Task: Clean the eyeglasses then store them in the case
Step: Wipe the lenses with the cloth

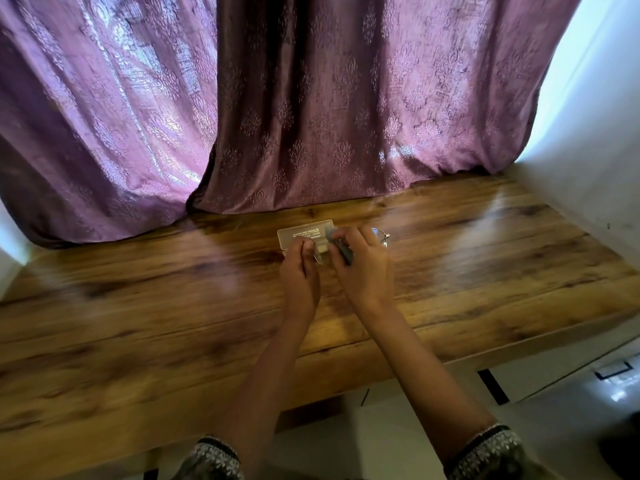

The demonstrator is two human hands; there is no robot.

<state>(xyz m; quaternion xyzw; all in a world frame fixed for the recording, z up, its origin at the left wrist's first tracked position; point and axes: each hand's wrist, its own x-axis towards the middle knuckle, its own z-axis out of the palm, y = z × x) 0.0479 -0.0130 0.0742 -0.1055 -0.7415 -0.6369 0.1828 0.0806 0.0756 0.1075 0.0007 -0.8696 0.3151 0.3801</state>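
Left hand (299,271): fingers curled, pinching the eyeglasses (380,237) at their left end. Right hand (365,265): fingers curled round a greyish cloth (331,233), pressed against the middle of the frame. There's a dark strip under the right fingers. It could be a cloth fold or a temple arm, can't tell.

Glasses are held between both hands just above the surface (485,258), mid-width and towards its far edge. One thin-rimmed lens shows past the right fingers.

My read is that this is the wipe step, with storing not yet started.

To do it well:
- grip the rim or bridge, not the lens
- sandwich the lens in the cloth and use light circular strokes
- support the thin wire frame so it doesn't twist
- do both lenses, both faces

The case (301,234), pale with a printed label, lies flat just behind the hands, close to the curtain (346,116). Can't tell if its lid is open.
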